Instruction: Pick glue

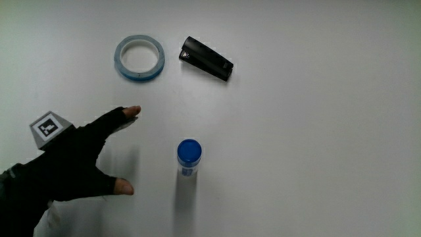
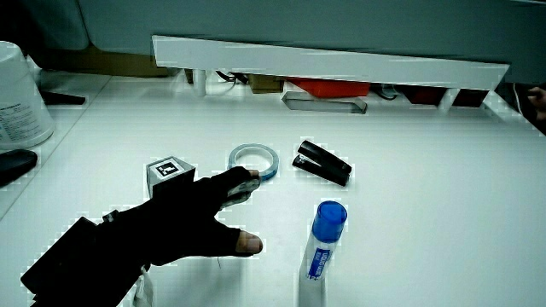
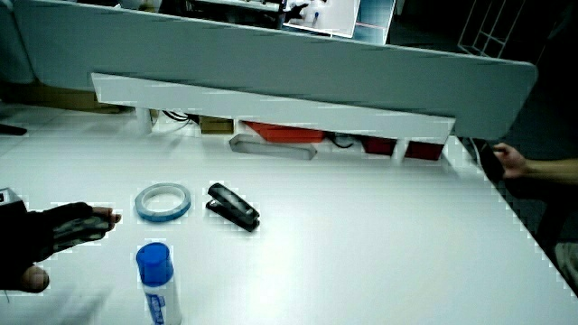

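The glue stick (image 1: pixel 189 158) stands upright on the white table, with a blue cap (image 2: pixel 329 218) and a white labelled body (image 3: pixel 157 287). The gloved hand (image 1: pixel 79 159) hovers beside it, fingers spread and holding nothing, thumb (image 1: pixel 122 187) and forefinger (image 1: pixel 129 113) pointing toward the glue. A clear gap separates the hand (image 2: pixel 192 220) from the stick. The patterned cube (image 1: pixel 49 127) sits on the hand's back. In a side view the hand (image 3: pixel 52 236) shows only in part.
A roll of blue tape (image 1: pixel 139 58) lies flat, farther from the person than the hand. A black stapler (image 1: pixel 206 58) lies beside the tape. A white jar (image 2: pixel 19 95) stands at the table's edge. A low white partition (image 2: pixel 324 64) runs along the table.
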A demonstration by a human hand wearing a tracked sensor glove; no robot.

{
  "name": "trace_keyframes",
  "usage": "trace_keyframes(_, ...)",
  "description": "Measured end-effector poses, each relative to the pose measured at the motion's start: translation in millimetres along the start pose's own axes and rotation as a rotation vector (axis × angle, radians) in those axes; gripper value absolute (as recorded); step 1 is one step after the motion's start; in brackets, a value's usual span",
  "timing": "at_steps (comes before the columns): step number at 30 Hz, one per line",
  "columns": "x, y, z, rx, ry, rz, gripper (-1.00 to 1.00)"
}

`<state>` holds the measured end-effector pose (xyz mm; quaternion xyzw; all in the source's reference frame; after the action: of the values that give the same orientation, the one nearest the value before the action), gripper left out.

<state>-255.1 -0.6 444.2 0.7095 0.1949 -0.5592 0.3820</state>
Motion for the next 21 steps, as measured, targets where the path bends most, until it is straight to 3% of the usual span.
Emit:
trace_keyframes(2, -9.6, 3.8, -1.1, -0.004, 0.057, 0.017, 0.00)
trace_keyframes(3, -4.6, 6.7, -5.8, -0.010, 0.007, 0.023, 0.00)
trace_keyframes(6, -9.4, 13.6, -12.1, -0.021, 0.032, 0.019, 0.00)
trace_keyframes(10, -15.0, 22.5, -20.5, -0.036, 0.040, 0.057, 0.00)
trace_keyframes(11, -14.1, 25.6, -24.0, -0.043, 0.017, 0.037, 0.00)
trace_keyframes(12, -12.5, 27.7, -27.0, -0.051, 0.029, 0.073, 0.00)
trace_keyframes(14, -8.9, 33.0, -33.0, -0.052, 0.010, 0.066, 0.00)
trace_keyframes(15, -12.0, 34.6, -34.0, -0.051, 0.030, 0.095, 0.00)
trace_keyframes(17, -10.1, 40.7, -38.8, -0.055, 0.026, 0.055, 0.00)
trace_keyframes(19, -8.1, 45.3, -43.2, -0.062, 0.012, 0.051, 0.00)
trace_keyframes(21, -11.5, 50.2, -46.3, -0.067, 0.039, 0.078, 0.00)
